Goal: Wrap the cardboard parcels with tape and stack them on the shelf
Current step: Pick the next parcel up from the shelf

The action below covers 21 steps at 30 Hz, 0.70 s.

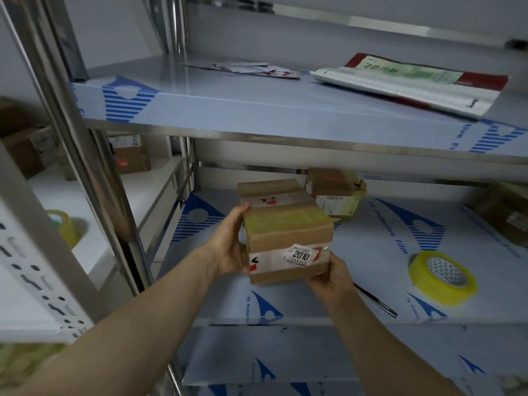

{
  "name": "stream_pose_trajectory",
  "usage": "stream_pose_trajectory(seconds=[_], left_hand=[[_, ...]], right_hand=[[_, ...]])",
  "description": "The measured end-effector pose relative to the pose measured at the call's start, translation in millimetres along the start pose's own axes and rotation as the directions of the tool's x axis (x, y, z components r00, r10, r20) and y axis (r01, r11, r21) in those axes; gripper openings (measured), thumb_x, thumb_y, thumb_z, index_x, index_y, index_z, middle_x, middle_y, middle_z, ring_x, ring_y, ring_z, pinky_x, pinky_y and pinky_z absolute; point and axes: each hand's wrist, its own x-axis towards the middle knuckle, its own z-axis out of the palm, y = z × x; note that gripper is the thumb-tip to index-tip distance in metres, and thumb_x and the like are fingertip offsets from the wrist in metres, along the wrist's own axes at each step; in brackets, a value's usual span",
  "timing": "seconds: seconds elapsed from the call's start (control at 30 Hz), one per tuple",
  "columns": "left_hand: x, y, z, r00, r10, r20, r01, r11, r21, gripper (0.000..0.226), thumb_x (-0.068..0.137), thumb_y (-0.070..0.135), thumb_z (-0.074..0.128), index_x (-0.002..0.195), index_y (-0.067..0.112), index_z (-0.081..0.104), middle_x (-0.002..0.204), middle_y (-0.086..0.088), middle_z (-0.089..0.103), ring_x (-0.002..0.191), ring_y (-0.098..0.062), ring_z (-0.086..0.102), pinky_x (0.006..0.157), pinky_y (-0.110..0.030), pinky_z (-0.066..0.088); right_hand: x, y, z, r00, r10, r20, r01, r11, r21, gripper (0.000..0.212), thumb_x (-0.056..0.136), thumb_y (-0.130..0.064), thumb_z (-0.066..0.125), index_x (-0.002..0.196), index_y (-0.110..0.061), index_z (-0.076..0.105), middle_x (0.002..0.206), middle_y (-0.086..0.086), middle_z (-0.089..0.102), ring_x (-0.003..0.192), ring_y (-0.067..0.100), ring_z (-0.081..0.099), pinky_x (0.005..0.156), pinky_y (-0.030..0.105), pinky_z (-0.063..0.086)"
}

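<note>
The wrapping looks finished on this parcel (287, 238): yellowish tape bands its top, and a white strip with a label crosses its front. The step in hand is therefore stacking. Both hands hold it in front of the middle shelf (371, 252). The left hand (231, 247) grips its left side with the thumb at the top edge, and the right hand (333, 277) cups the lower right corner. Whether its base touches the shelf I cannot tell. A second parcel (335, 192) sits just behind it to the right, and the tape roll (441, 277) lies well apart on the right. The next move probably calls for carrying the box level and setting it square beside or on that neighbour, clear of the slim dark tool (377, 301).
</note>
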Motion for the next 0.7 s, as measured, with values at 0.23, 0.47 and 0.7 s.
stream_pose_trajectory(seconds=[0.23, 0.47, 0.7], left_hand=[[1, 22, 8, 0.979, -0.021, -0.201, 0.027, 0.999, 0.028, 0.073, 0.058, 0.073, 0.067, 0.102, 0.015, 0.06, 0.099, -0.016, 0.065, 0.091, -0.035, 0.061, 0.069, -0.045, 0.053], [-5, 29, 46, 0.951, -0.07, -0.301, 0.108, 0.988, 0.112, 0.069, 0.055, 0.069, 0.073, 0.095, 0.013, 0.062, 0.087, -0.015, 0.068, 0.082, -0.032, 0.063, 0.068, -0.041, 0.052], [-3, 37, 14, 0.837, 0.214, -0.504, -0.25, 0.968, -0.004, 0.058, 0.088, 0.054, 0.042, 0.129, 0.014, 0.05, 0.113, -0.01, 0.06, 0.094, -0.028, 0.057, 0.086, -0.036, 0.045]], right_hand=[[-23, -22, 13, 0.656, -0.741, 0.145, 0.591, 0.385, -0.708, 0.056, 0.082, -0.004, 0.057, 0.134, -0.021, 0.047, 0.143, 0.006, 0.043, 0.132, 0.021, 0.041, 0.11, 0.039, 0.035], [-24, -8, 38, 0.542, -0.211, 0.813, 0.401, -0.786, -0.471, 0.145, 0.049, -0.065, 0.081, 0.145, -0.027, -0.02, 0.159, 0.015, -0.001, 0.146, 0.034, -0.001, 0.115, 0.061, 0.001], [-26, -34, 20, 0.625, -0.396, 0.673, 0.634, -0.246, -0.733, 0.143, 0.048, -0.044, 0.09, 0.139, -0.05, -0.021, 0.154, -0.001, 0.014, 0.138, 0.013, 0.018, 0.107, 0.04, 0.025]])
